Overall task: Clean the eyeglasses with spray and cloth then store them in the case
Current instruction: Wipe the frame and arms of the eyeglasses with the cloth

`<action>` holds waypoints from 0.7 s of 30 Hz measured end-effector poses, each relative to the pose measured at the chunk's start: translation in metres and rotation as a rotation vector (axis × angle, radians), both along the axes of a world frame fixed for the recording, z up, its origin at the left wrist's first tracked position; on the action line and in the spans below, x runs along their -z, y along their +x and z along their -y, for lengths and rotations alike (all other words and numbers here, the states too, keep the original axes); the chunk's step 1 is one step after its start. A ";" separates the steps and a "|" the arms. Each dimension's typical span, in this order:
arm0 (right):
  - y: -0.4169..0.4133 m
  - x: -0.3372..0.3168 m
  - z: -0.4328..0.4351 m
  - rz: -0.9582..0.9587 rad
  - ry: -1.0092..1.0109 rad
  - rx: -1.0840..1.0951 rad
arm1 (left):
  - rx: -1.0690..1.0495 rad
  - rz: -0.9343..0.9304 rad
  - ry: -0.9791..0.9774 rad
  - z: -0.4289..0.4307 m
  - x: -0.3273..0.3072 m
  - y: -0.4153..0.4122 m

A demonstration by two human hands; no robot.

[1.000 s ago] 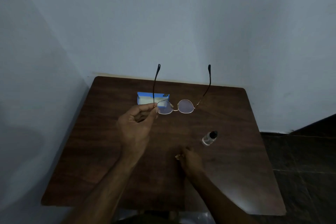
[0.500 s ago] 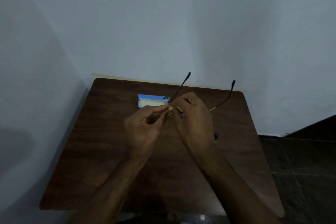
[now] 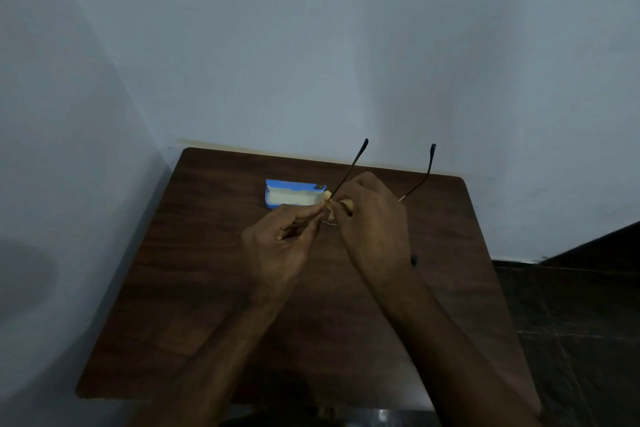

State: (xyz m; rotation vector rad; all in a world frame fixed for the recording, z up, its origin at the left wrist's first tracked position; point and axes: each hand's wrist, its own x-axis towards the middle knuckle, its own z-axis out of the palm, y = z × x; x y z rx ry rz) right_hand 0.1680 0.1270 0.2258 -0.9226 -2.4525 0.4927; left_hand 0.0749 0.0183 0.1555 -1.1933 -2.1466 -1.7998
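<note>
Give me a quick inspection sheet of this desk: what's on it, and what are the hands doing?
Surface: dark wooden table, pushed into a wall corner.
Job's things: eyeglasses held above the table, arms unfolded; tan cloth at the front of the frame; blue case lying open; spray bottle mostly hidden behind the right wrist.
Clutter: nothing seen.
Hands: left hand pinches the eyeglasses; right hand grips the tan cloth.
Cables: nothing seen.
Surroundings: pale walls, dark tiled floor.

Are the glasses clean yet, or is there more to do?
Partway. The spray bottle is down on the table. The left hand pinches the eyeglasses while the right hand holds the cloth against a lens. Left: finish wiping, then put them in the open case.
</note>
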 end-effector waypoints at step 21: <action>0.017 -0.011 0.005 0.088 -0.016 -0.080 | -0.020 0.014 0.119 0.007 -0.012 0.008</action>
